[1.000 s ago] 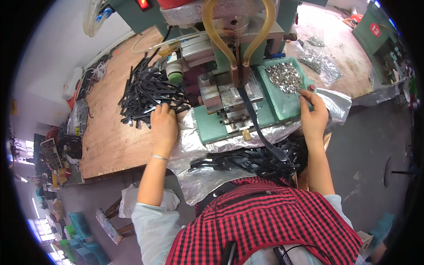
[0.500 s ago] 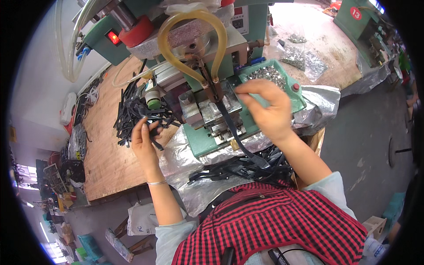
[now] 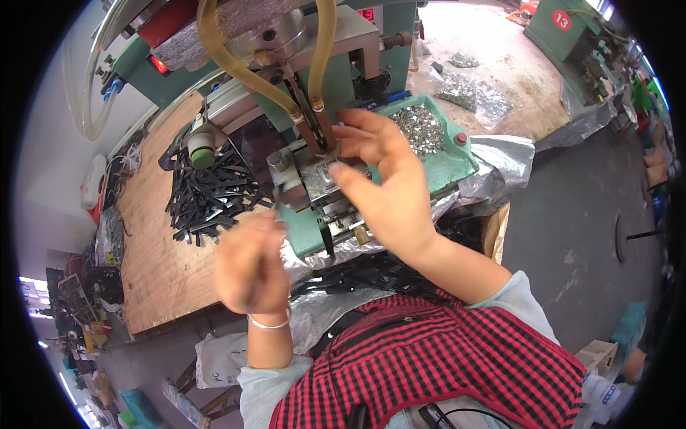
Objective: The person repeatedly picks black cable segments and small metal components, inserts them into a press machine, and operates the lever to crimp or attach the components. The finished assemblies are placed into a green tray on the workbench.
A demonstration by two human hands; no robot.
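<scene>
My right hand (image 3: 393, 189) is at the metal fixture (image 3: 329, 175) of a green press. Its fingers are apart, with the thumb over the fixture and the other fingertips beside the brown metal electrode arms (image 3: 307, 129). I see nothing held in it. My left hand (image 3: 250, 264) is in front of the fixture's left side, smeared by motion, so its grip does not show. A dark strip (image 3: 326, 238) hangs at the front of the green base. Left of the press lies a pile of black strips (image 3: 214, 193).
A green tray (image 3: 457, 161) of small metal pieces is right of the fixture. More black strips (image 3: 343, 275) lie on silver foil close to my body. Yellow hoses (image 3: 236, 64) loop down to the electrodes. Plastic bags of parts (image 3: 461, 89) are farther right on the table.
My left hand has moved from the strip pile toward the front of the press. My right hand has come in over the fixture. The long black strap no longer runs from the fixture toward me.
</scene>
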